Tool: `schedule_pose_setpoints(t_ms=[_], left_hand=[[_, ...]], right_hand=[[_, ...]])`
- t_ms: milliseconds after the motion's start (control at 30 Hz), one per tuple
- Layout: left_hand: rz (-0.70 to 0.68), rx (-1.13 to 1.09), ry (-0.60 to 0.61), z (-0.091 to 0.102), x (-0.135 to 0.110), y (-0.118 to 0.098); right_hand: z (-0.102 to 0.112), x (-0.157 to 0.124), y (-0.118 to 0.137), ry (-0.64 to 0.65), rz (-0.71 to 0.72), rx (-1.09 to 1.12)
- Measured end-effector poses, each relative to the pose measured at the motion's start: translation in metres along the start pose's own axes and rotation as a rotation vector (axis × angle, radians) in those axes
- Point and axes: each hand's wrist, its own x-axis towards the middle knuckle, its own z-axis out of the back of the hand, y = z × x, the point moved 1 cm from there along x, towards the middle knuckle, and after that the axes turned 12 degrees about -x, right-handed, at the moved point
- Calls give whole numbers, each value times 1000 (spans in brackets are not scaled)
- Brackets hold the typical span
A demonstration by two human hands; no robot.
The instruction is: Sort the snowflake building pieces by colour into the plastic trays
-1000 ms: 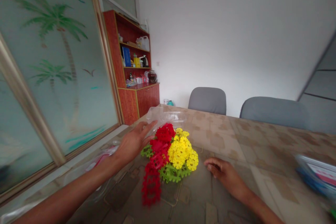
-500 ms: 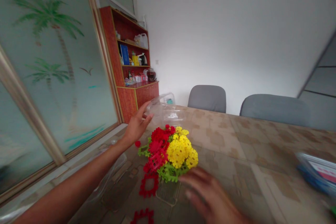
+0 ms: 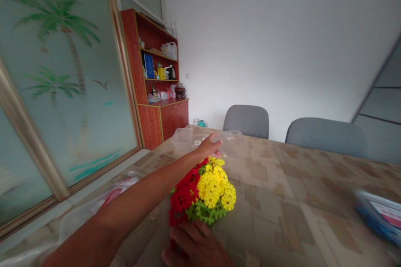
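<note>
A pile of flower-shaped plastic pieces lies on the table, with yellow flowers (image 3: 214, 185) on the right, red pieces (image 3: 185, 194) on the left and green pieces (image 3: 206, 212) in front. Beyond the pile, my left hand (image 3: 210, 146) is closed on the edge of a clear plastic container (image 3: 233, 139). Its forearm passes over the left side of the pile. My right hand (image 3: 196, 244) is at the near side, slightly blurred, thumb apart and fingers bent over red pieces. Its fingertips are partly hidden.
Another clear container (image 3: 182, 137) stands at the far table edge. Clear plastic packaging (image 3: 125, 181) lies on the left, partly behind my forearm. A blue container with a clear lid (image 3: 380, 215) sits at the right edge. Grey chairs (image 3: 246, 121) line the far side.
My left hand has moved right across the back of the pile, bringing the clear container with it. My right hand has shifted left and nearer, over the red pieces.
</note>
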Motion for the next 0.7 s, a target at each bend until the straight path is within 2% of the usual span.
schedule_pose_setpoints(t_ms=[67, 133, 267, 367, 500, 700], left_hand=[[48, 25, -21, -18, 17, 10], [92, 53, -44, -32, 30, 18], [142, 115, -85, -45, 46, 28], [144, 178, -101, -42, 51, 33], [106, 290, -96, -30, 49, 36], [-80, 513, -62, 1, 34, 24]], right_hand=[[10, 3, -10, 12, 45, -15], [15, 6, -17, 77, 50, -13], [21, 10, -33, 231, 33, 9], [25, 11, -44, 314, 35, 50], [26, 14, -51, 339, 20, 86], [33, 16, -49, 303, 9, 120]])
